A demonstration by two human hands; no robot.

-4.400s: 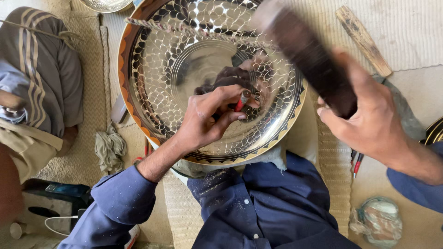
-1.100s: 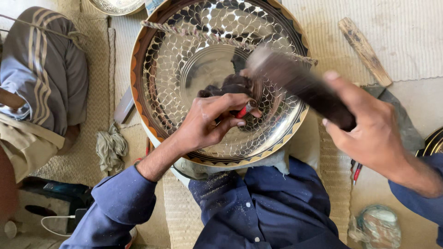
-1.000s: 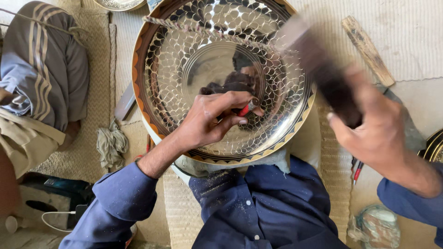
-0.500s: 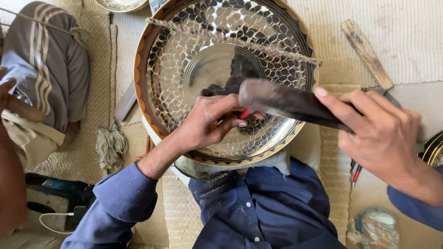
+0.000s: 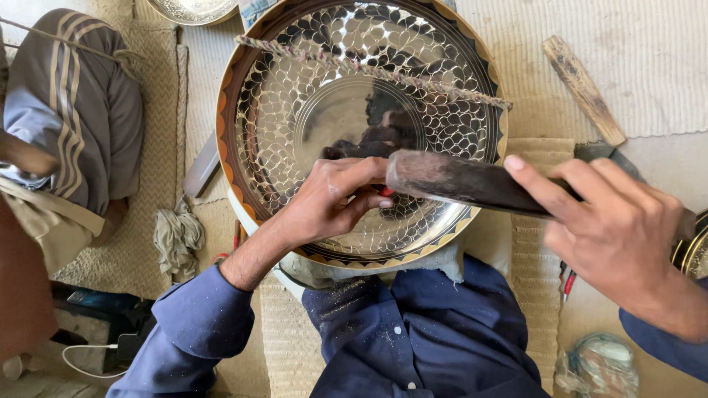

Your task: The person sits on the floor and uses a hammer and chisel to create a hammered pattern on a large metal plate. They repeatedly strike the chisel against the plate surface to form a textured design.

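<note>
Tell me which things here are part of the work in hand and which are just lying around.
In use:
- engraved metal tray
- small red-tipped tool in left hand
- dark mallet in right hand

Lying about:
- wooden stick
- crumpled rag
- white cable
- twisted cord across the tray

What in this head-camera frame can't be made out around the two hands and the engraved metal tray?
- Red-tipped tool: mostly buried in the left hand; its kind is unclear.
- Dark mallet: its striking end is motion-blurred, and the right hand covers the handle.
- Tray: top rim cut off by the frame edge.
- Second metal dish: cut off at the right edge.
</note>
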